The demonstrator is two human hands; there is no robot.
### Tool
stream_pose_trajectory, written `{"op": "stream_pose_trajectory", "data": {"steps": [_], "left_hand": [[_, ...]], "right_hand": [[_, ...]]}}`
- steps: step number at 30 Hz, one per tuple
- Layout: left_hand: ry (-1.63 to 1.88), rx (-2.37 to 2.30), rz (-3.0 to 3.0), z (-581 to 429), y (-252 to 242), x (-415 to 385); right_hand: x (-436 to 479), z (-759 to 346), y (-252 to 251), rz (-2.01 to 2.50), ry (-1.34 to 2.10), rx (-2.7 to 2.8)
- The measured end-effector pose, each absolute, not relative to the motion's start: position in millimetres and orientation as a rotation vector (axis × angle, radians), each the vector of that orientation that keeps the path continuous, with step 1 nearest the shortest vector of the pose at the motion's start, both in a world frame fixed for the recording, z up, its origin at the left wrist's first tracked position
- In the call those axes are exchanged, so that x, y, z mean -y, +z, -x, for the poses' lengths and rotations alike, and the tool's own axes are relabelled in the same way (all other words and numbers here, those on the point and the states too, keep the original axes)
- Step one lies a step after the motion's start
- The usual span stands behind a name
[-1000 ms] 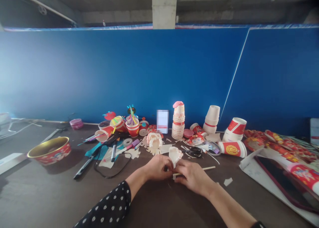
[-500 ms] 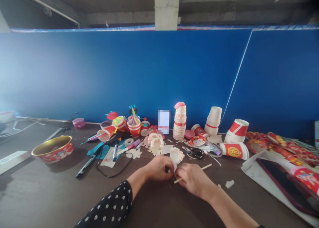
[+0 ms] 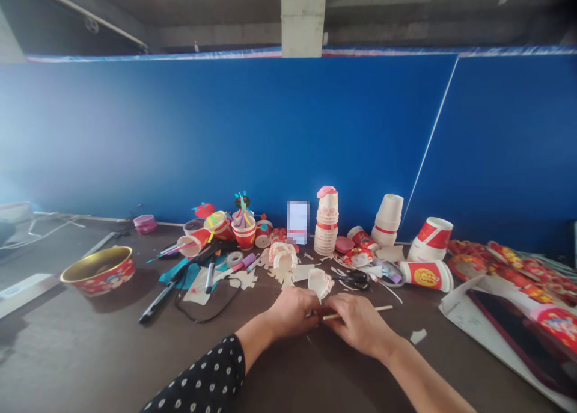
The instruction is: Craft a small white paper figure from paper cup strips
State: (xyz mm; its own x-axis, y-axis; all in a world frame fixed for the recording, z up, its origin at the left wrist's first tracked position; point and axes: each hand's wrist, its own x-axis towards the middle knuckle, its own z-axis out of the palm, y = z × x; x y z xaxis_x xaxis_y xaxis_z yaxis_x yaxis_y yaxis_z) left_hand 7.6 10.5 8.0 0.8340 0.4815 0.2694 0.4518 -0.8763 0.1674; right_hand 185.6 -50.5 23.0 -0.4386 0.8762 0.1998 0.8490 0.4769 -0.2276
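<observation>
My two hands meet low over the dark table. Curled fingers of my left hand (image 3: 295, 311) are at the lower end of a white cut paper-cup piece (image 3: 319, 282) with a reddish scalloped edge, which rises between my hands. My right hand (image 3: 356, 321) is closed on a thin pale stick (image 3: 384, 308), whose two ends jut out on either side of it. Its fingertips also come against the bottom of the paper piece. The exact contact is hidden behind my fingers. Just beyond lies another cut paper-cup piece (image 3: 285, 258), fringed and curved.
Behind stand a tall stack of paper cups (image 3: 325, 238) and more cups (image 3: 387, 217). Black-handled scissors (image 3: 354, 279) lie right of centre. A utility knife (image 3: 157, 303), a marker (image 3: 210, 277) and a gold-rimmed bowl (image 3: 100, 275) are left. A tablet (image 3: 518, 335) lies right, paper scraps (image 3: 418, 336) nearby.
Both hands have closed in on each other at the base of the paper piece. The stick has shifted right and up and lies flatter. The paper piece has tilted slightly.
</observation>
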Motion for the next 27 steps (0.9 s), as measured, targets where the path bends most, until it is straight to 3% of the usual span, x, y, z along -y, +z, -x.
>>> {"op": "stream_pose_trajectory", "data": {"steps": [9, 18, 27], "left_hand": [[0.317, -0.649, -3.016, -6.7, 14.0, -4.7], [0.322, -0.820, -2.851, -8.6, 14.1, -4.8], [0.274, -0.808, -2.876, -8.0, 20.7, -2.2]], "right_hand": [[47.3, -201.1, 24.9, 1.562, 0.012, 2.350], [49.8, -192.7, 22.6, 1.485, 0.244, 2.420], [49.4, -187.5, 23.0, 1.503, 0.187, 2.440]]}}
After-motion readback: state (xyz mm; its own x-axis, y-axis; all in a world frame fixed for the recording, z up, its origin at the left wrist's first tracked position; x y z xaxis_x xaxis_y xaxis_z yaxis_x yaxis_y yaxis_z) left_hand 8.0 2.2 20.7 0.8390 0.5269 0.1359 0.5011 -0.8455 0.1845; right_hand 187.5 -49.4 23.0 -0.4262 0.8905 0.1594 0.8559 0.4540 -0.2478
